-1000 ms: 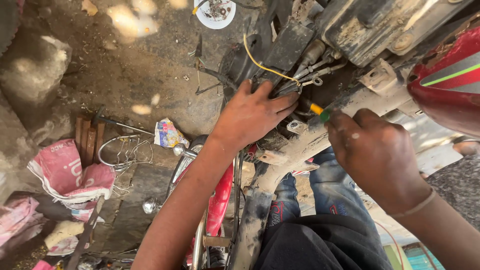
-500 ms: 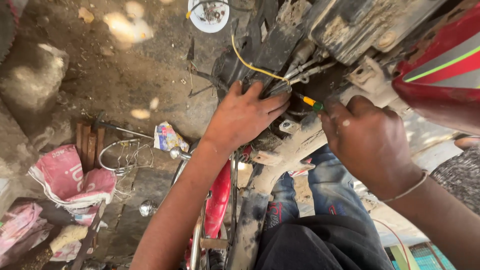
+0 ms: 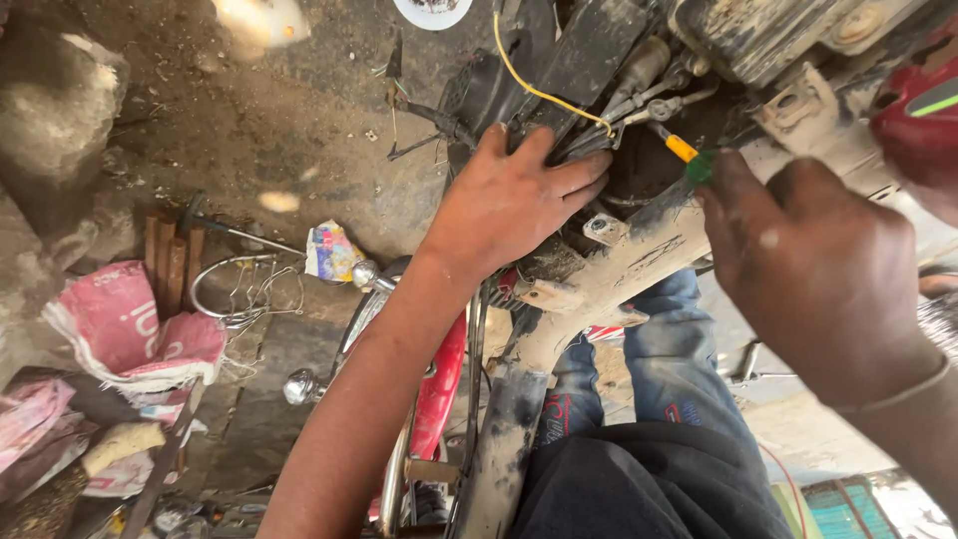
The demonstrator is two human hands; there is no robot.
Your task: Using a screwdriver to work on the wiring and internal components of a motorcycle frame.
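Observation:
My left hand (image 3: 514, 200) lies flat on the dirty engine parts of a motorcycle (image 3: 599, 269), its fingers pressing dark cables beside a yellow wire (image 3: 529, 85). My right hand (image 3: 808, 269) grips a screwdriver with a yellow and green handle (image 3: 691, 158), whose tip points into the dark gap among the engine parts. The mud-caked frame tube (image 3: 559, 329) runs below both hands. A red body panel (image 3: 923, 110) shows at the far right.
A red wheel guard and chrome parts (image 3: 419, 399) lie beneath my left forearm. On the dirt floor sit a pink and white sack (image 3: 120, 329), a wire coil (image 3: 239, 289), a crumpled wrapper (image 3: 331, 252), a hammer-like tool (image 3: 225, 228) and a white dish (image 3: 431, 10). My jeans-clad knees (image 3: 659, 369) are below.
The view has drawn closer to the engine. My right hand has pushed the screwdriver further toward the gap, and my left hand has stayed pressed on the cables.

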